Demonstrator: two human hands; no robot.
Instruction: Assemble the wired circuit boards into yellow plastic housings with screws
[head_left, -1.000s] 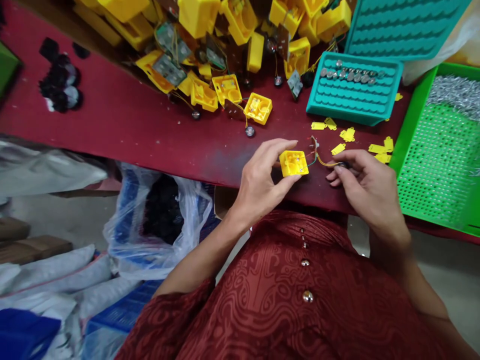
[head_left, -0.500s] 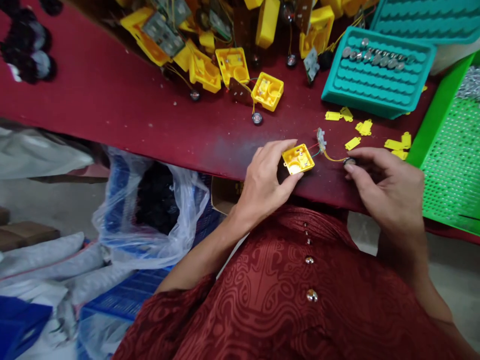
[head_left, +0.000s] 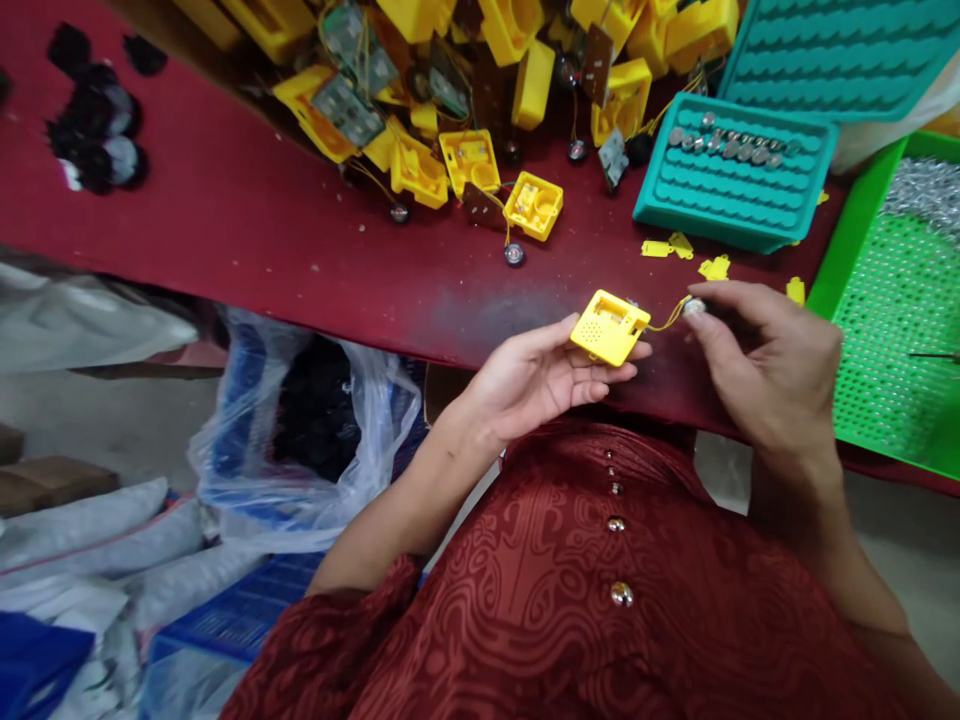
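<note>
My left hand (head_left: 541,382) grips a small yellow plastic casing (head_left: 609,328) at its left edge and from beneath, palm up. The casing's outer face is toward me, with a cluster of small holes and an open rectangular slot. Yellow wires (head_left: 666,318) run from its right side to a small round speaker (head_left: 695,306). That speaker is pinched between thumb and forefinger of my right hand (head_left: 772,360). The circuit board seen earlier on the wires is mostly hidden behind the casing.
Beyond my hands lie a yellow casing (head_left: 534,206) with a wired speaker (head_left: 514,254) and a heap of similar casings. A teal tray (head_left: 720,195) holds button cells. Small yellow covers (head_left: 715,268) lie before it. A green basket (head_left: 847,250) stands at right.
My left hand has turned the casing over, from its hollow inside to its outer face. My right hand has lifted the speaker slightly. The view has tilted, so the heap sits lower.
</note>
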